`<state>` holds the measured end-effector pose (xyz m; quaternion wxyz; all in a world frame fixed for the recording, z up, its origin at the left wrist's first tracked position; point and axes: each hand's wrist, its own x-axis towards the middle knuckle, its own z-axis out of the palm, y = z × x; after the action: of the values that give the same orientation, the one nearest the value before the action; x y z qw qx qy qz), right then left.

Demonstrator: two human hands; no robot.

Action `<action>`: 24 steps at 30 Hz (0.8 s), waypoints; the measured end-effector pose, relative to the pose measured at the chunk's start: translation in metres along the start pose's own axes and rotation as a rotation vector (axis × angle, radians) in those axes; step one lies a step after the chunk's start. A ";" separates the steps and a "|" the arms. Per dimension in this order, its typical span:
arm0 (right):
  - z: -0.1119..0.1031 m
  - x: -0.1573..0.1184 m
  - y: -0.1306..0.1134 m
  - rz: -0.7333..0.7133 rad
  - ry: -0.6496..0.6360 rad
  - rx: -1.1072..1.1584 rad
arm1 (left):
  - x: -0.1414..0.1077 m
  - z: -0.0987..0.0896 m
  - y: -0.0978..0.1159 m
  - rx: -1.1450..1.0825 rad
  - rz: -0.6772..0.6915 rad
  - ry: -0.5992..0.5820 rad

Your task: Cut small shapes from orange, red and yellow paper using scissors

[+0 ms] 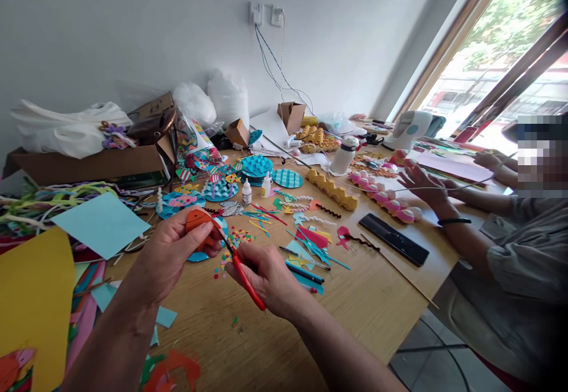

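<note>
My left hand (171,256) pinches an orange paper fish (196,221) with dark drawn lines, held up over the table. In my right hand (275,279) are red-handled scissors (249,285), their dark blades pointing up and left to the edge of the orange paper. Whether the blades are apart cannot be made out. Behind the fish lie blue paper plates (181,202) decorated with paper fish, partly covered by my left hand. Small colourful paper dots (239,237) are scattered beside the scissors.
Two small glue bottles (247,192) stand behind my hands. Pens (305,272), paper strips, a phone (393,238) and a wooden stick (408,280) lie to the right. Yellow paper (38,303) is at left. Another person's hand (423,185) is near pink egg-carton strips (386,198).
</note>
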<state>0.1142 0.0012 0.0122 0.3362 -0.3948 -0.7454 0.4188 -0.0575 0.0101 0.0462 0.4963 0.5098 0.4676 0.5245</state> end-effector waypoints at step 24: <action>0.000 0.001 0.005 -0.068 0.042 -0.036 | -0.001 -0.002 -0.001 -0.010 -0.039 -0.043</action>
<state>0.1155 0.0045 0.0079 0.3587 -0.3841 -0.7587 0.3850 -0.0594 0.0094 0.0452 0.5188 0.5092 0.4641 0.5061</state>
